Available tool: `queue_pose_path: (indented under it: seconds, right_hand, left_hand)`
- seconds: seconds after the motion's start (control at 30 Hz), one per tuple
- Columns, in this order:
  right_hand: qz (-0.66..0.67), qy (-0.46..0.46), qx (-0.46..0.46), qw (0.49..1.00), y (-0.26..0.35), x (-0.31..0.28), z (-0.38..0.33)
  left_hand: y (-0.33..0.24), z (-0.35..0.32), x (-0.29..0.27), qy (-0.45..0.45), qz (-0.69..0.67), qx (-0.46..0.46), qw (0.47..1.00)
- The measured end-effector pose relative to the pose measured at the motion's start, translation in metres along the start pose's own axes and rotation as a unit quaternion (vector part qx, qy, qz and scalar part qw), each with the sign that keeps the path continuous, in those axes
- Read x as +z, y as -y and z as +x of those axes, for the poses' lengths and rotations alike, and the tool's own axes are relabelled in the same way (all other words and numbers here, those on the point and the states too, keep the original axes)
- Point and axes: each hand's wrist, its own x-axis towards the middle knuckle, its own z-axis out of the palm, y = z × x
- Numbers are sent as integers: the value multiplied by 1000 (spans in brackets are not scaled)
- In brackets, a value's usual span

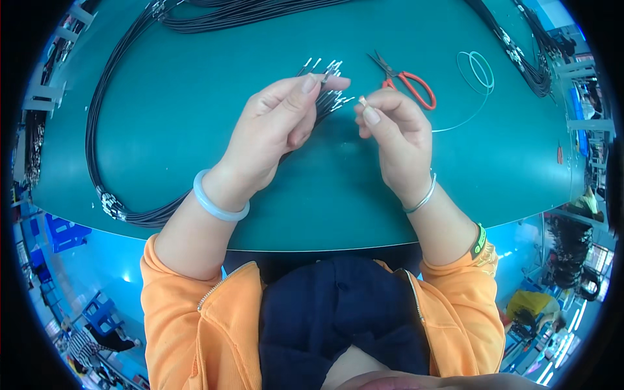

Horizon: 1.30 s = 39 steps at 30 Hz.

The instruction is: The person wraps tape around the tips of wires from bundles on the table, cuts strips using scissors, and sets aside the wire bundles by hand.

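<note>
My left hand (pixel 276 120) is raised over the bench with thumb and forefinger pinched on a thin black cable end (pixel 326 78). Behind and under it fan out several white-tipped cable ends (pixel 339 101) of a black cable bundle (pixel 95 130), which loops round to the left. To the right, my right hand (pixel 398 130) is closed, thumb against forefinger, on a small brass-coloured piece (pixel 363 101). Its exact kind is too small to tell. The two hands are apart. Just beyond the right hand lie red-handled scissors (pixel 416 88), blades pointing away, with one handle partly hidden.
A thin pale green wire (pixel 492 84) lies coiled on the green bench (pixel 338 201) at the right. More black cables (pixel 260 14) cross the far side, and another bundle (pixel 513 52) rests at the far right. A small red-handled tool (pixel 559 155) sits near the right edge.
</note>
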Motion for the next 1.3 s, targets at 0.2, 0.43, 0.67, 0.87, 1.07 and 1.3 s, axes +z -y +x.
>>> queue_pose_path:
  seconds: [0.2,0.43,0.67,0.87,1.07,1.3]
  right_hand:
    - [-159,59,-105,980,-3,-8,-7]
    - [-191,60,-148,969,6,-14,-4]
    - [-213,65,-163,961,7,-16,-4]
    - [-216,67,-109,968,5,-13,1]
    - [-231,52,-99,967,6,-8,3]
    - [-283,99,-185,936,12,-8,4]
  left_hand:
    - [16,3,2,17,-33,0,999]
    - [11,5,10,11,-89,11,996]
    - [17,4,15,10,-16,12,1000]
    - [27,0,18,-27,133,71,988]
    - [27,0,11,18,55,86,995]
    - [20,-1,13,-13,84,111,990]
